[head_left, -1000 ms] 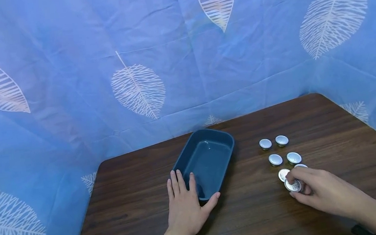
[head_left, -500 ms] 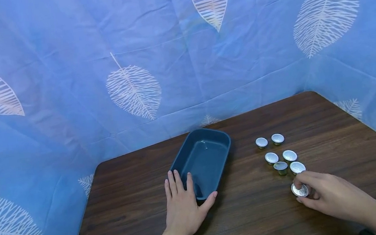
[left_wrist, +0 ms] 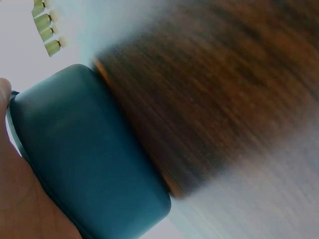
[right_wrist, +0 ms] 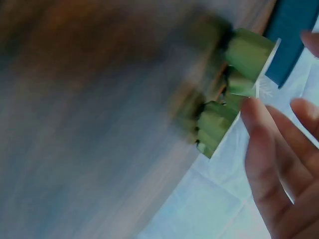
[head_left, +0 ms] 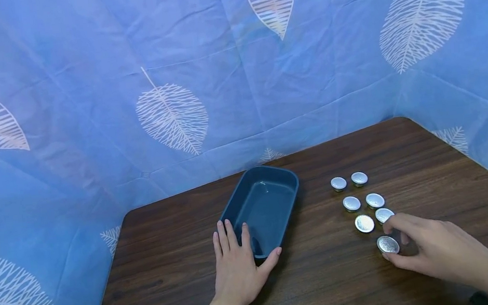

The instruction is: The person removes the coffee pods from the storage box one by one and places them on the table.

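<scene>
My right hand point(head_left: 439, 247) is around the nearest coffee capsule point(head_left: 387, 245), which stands foil lid up on the table. Its thumb is at the lid's near edge, while the index finger stands apart from the lid. In the right wrist view the fingers point(right_wrist: 261, 149) are loosely extended beside green capsule bodies point(right_wrist: 248, 52). A second capsule point(head_left: 364, 224) and a third capsule point(head_left: 383, 215) sit just beyond. My left hand point(head_left: 239, 274) rests with spread, straight fingers at the near end of a dark blue rectangular dish point(head_left: 270, 208); the dish's outer wall point(left_wrist: 94, 154) fills much of the left wrist view.
Further back on the dark wood table point(head_left: 166, 256), more silver-lidded capsules point(head_left: 351, 204) stand in loose pairs to the right of the dish. A blue cloth point(head_left: 228, 76) with white leaf prints hangs behind the table.
My right hand has drawn the nearest capsule toward me, away from the others, and its index finger has lifted off. The capsule beyond, tilted half a second ago, now stands level. My left hand stays put.
</scene>
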`<act>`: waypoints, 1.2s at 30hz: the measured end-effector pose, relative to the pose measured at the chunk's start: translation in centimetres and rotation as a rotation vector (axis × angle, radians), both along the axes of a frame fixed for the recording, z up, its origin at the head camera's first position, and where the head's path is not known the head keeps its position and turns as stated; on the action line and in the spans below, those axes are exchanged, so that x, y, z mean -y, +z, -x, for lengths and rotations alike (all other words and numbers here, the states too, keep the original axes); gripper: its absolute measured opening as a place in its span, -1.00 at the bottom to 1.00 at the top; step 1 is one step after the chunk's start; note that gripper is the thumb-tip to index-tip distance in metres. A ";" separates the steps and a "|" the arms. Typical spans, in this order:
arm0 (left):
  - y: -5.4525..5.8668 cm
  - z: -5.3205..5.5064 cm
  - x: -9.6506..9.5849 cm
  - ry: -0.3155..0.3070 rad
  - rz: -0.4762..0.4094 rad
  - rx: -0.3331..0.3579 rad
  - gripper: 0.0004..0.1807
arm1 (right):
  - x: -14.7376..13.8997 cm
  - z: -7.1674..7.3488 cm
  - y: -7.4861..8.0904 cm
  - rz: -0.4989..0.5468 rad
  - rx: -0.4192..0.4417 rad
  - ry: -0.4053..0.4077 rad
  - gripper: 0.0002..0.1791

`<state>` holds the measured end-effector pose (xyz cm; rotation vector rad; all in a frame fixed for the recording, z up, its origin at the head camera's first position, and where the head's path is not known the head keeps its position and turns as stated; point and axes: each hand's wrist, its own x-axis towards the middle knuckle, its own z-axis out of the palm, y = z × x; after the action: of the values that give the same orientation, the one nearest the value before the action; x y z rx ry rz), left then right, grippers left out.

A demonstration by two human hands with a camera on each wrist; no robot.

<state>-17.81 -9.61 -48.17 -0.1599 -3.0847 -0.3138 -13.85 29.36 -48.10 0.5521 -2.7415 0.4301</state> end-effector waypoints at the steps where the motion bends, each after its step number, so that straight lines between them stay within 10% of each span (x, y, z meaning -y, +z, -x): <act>1: 0.0 0.0 0.0 0.000 -0.004 -0.002 0.19 | 0.1 0.2 0.2 -0.005 -0.041 0.004 -0.43; 8: -0.1 0.0 0.0 -0.006 -0.001 -0.006 0.21 | 0.9 1.5 0.2 -0.099 -0.240 0.156 -0.45; 20: -0.1 0.0 0.1 -0.014 -0.003 -0.022 0.20 | 1.1 1.6 -0.3 -0.134 -0.078 0.144 -0.39; 36: -0.3 0.0 0.0 -0.009 0.001 -0.024 0.22 | 1.3 2.2 0.0 -0.101 -0.218 0.197 -0.41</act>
<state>-17.79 -9.57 -48.44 -0.1757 -3.0614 -0.3083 -16.01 28.06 -48.08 0.8473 -2.5201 0.2600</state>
